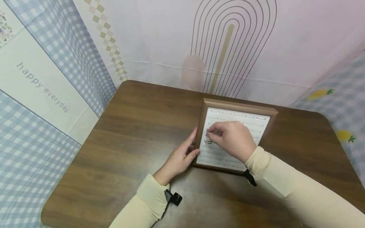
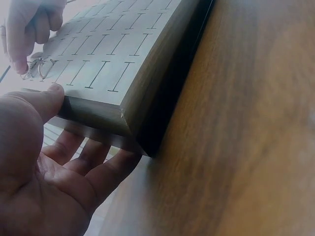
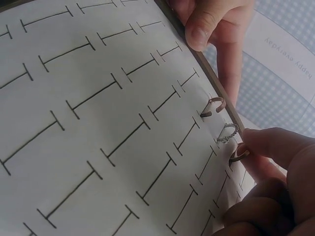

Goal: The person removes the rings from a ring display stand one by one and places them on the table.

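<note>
A ring display tray with a brown wooden frame and white slotted face is tilted up on the table. My left hand grips its left side, thumb on the frame's edge and the other fingers behind it. Over the face, my right hand pinches a copper-coloured ring between thumb and forefinger, at a slot near the left edge. Beside that ring a silver twisted ring stands in its slot. Past it, nearer the left hand, sits another copper-coloured ring. Part of the face is hidden under the right hand.
The brown wooden table has rounded corners. Behind it hangs a pale cloth with arch lines, and blue checked cloth hangs at the left. A black strap is on the right wrist, and a small black camera on the left.
</note>
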